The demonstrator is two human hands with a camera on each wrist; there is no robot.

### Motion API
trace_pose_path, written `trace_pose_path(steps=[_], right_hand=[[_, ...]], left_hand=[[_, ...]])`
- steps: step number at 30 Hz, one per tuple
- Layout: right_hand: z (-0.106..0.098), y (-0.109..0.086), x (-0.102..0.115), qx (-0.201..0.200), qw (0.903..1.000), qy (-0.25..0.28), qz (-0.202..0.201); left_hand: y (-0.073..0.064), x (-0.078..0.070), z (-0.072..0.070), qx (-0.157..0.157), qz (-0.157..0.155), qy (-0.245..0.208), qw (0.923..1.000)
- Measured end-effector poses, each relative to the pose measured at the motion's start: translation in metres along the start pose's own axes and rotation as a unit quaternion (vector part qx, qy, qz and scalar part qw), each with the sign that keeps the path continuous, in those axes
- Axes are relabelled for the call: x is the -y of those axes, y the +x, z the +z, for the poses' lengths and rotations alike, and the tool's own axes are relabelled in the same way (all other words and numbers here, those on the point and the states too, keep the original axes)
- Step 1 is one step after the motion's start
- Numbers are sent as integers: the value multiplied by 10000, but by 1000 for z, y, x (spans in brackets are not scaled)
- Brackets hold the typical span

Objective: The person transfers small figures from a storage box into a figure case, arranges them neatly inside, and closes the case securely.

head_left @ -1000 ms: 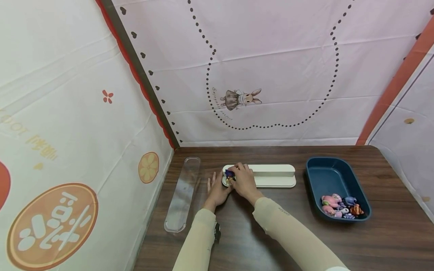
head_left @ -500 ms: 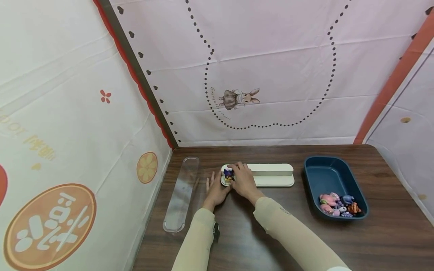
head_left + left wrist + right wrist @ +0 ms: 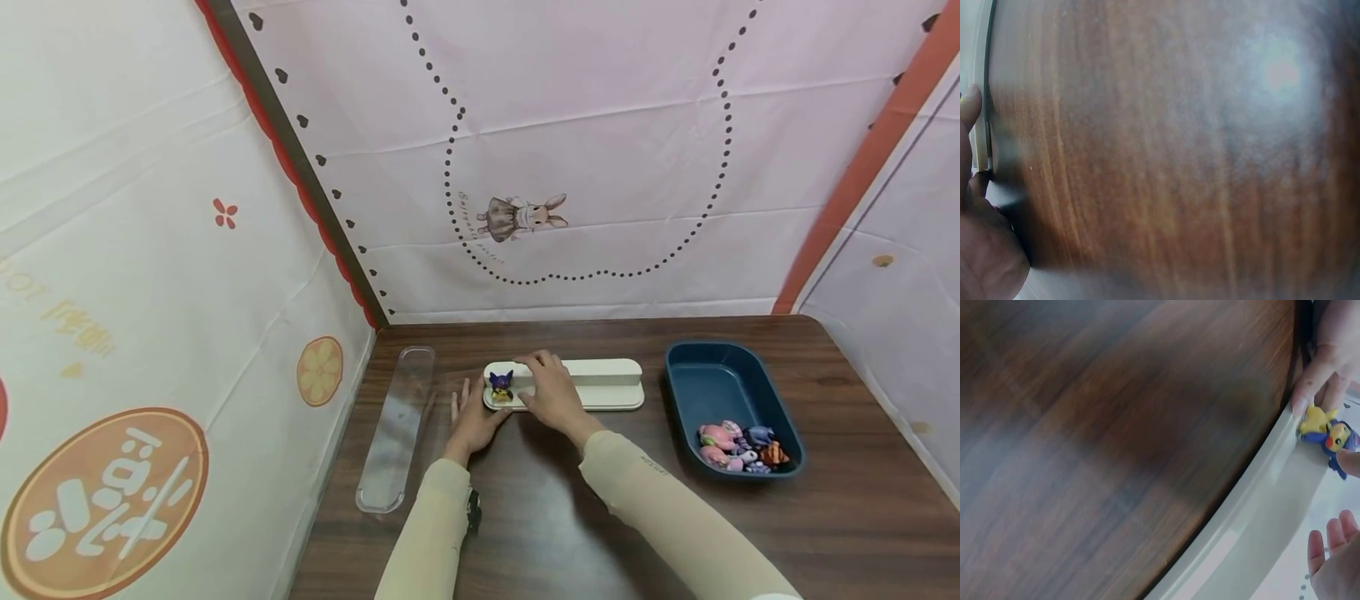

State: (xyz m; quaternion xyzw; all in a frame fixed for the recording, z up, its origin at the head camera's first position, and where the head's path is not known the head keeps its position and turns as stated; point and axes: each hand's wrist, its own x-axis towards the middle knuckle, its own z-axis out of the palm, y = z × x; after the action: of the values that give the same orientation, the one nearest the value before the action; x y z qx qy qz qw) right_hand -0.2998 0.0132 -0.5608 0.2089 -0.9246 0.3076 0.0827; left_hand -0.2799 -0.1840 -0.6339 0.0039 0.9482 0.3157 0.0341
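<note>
A small purple-and-yellow toy figurine (image 3: 501, 386) stands at the left end of a long off-white stepped base (image 3: 611, 396). My left hand (image 3: 474, 423) rests against that end, its thumb along the front edge and its fingers spread at the side. Just right of the figurine is my right hand (image 3: 553, 390), over the base with a gap between thumb and fingers and nothing held. The right wrist view shows the figurine's yellow face (image 3: 1339, 437) close to my right thumb (image 3: 1350, 464). At the left wrist view's edge, my left hand (image 3: 988, 250) touches the base (image 3: 984, 137).
A clear plastic cover (image 3: 397, 429) lies on the brown wooden table (image 3: 540, 517) to the left. At the right stands a dark blue tray (image 3: 697, 383) with several pink, blue and orange figurines (image 3: 738, 450) near its front. Printed cloth (image 3: 637, 167) hangs behind.
My right hand has let go of the figurine and moved a little right, leaving the figurine standing in full view. My left hand stays at the base's end. The head view shifts slightly.
</note>
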Motion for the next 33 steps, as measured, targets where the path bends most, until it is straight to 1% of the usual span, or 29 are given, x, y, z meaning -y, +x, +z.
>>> trace_pose_path(steps=[7,11,17,21,24,26,29,33], right_hand=[[-15,-6,-11,21,10000,-34,-9],[-25,-11,-19,14,9999,-56,90],[-47,-20,-32,-41,9994,-222,280],[-62,-27,-40,-48,9989,-317,333],[-73,-32,-44,3,9984,-336,449],[-79,-36,-47,29,9980,-357,518],[-88,-43,-52,97,9973,-360,634],[-102,-54,-62,142,9965,-383,727]], left_hand=[[-1,0,-2,-43,-34,-40,10000],[-1,0,-2,-18,-77,-41,10000],[3,1,2,-16,-68,-77,9999],[3,0,0,3,-82,-144,9999],[3,1,0,9,-101,-199,9998],[3,2,1,-46,-76,-246,9997],[3,3,3,-67,-69,-214,9997],[1,1,3,-47,-45,-239,9997]])
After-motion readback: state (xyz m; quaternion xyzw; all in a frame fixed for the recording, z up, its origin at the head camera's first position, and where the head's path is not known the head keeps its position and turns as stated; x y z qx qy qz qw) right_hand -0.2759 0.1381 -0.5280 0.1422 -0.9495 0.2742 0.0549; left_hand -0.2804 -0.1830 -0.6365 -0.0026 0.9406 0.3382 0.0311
